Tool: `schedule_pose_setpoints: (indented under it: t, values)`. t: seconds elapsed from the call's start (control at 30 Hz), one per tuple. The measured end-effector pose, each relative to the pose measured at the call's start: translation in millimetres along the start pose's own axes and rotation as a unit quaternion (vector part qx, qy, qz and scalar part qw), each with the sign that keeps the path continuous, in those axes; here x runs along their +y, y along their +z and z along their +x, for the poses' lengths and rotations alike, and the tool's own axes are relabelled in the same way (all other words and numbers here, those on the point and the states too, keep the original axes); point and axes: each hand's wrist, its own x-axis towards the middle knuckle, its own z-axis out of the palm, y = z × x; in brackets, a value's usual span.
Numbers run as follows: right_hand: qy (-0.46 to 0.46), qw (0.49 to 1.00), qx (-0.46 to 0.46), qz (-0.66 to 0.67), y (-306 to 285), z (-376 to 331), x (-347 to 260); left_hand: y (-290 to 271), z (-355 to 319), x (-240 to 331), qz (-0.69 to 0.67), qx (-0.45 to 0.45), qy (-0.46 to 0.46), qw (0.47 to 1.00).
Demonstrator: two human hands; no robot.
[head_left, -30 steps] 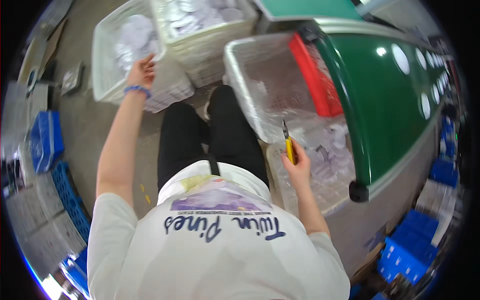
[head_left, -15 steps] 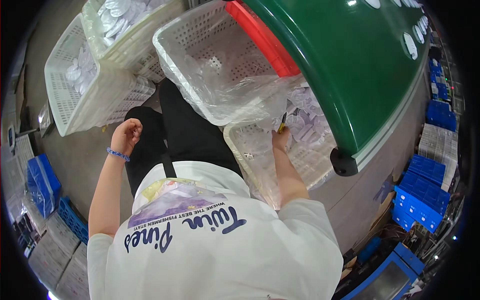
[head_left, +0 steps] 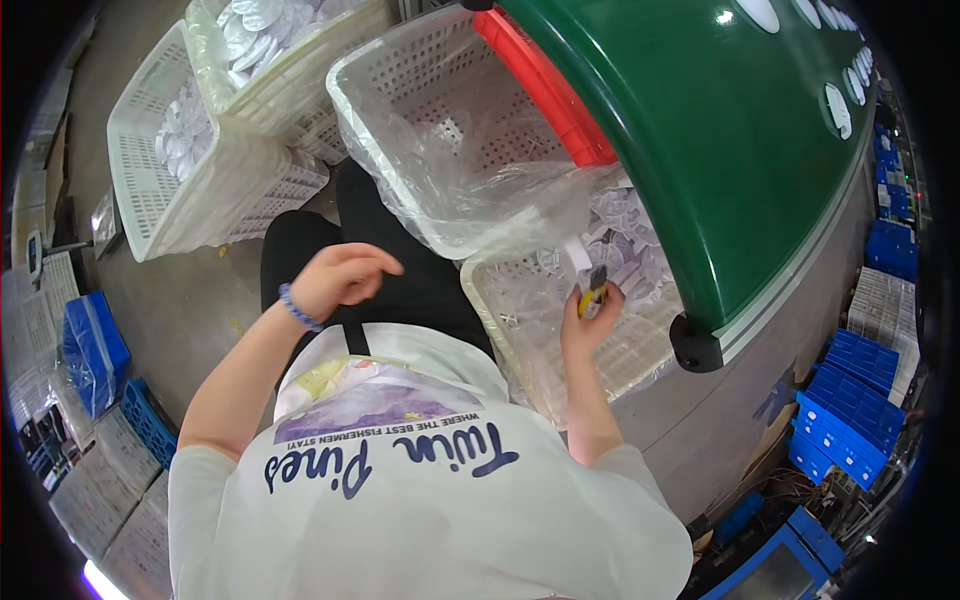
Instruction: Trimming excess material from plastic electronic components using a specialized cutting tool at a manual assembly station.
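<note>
My right hand (head_left: pixel 590 318) is closed round a small yellow-and-black hand tool (head_left: pixel 594 296), its dark end pointing away from me; its exact kind is unclear. Just beyond that end is a small white piece (head_left: pixel 578 253); I cannot tell whether it is in the air or resting. Below the hand stands a low white basket (head_left: pixel 490 290) lined with clear plastic. White and clear round parts (head_left: pixel 625 225) are heaped at its far end. Over my lap, my left hand (head_left: pixel 345 280) has its index finger stretched out and the others partly bent, with nothing visible in it.
A green conveyor belt (head_left: pixel 680 130) carrying white parts curves along the right. Beside it are a red bin (head_left: pixel 550 90) and a plastic-lined white basket (head_left: pixel 370 120). Two more baskets of white parts, including one at far left (head_left: pixel 135 190), stand beyond my legs. Blue crates (head_left: pixel 850 420) are at right.
My left hand has swung right and inward over my lap, its index finger straightening. My right hand has turned and drawn slightly nearer with the tool, and a white piece now shows beyond it.
</note>
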Motion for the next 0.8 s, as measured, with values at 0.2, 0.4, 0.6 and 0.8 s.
schedule_pose_setpoints:
  t: [0.2, 0.4, 0.6, 0.8]
  values:
    - [-0.432, 0.883, -0.182, 0.017, -8.3, 11.2, -114.0, 48.5, 23.7, -4.9, -0.049, -0.101, -0.043, 0.993]
    - [-0.388, 0.859, -0.318, 0.103, 19.7, 9.0, -161.1, 6.5, 2.6, -31.2, -0.01, 0.008, 0.109, 0.994]
    - [0.136, 0.837, -0.408, 0.338, 45.6, 0.2, -161.1, -5.1, -21.8, -35.2, -0.022, 0.042, 0.113, 0.992]
    - [0.308, 0.764, -0.456, 0.336, 57.0, -7.3, -186.8, -9.8, -15.6, -33.8, -0.109, -0.015, 0.126, 0.986]
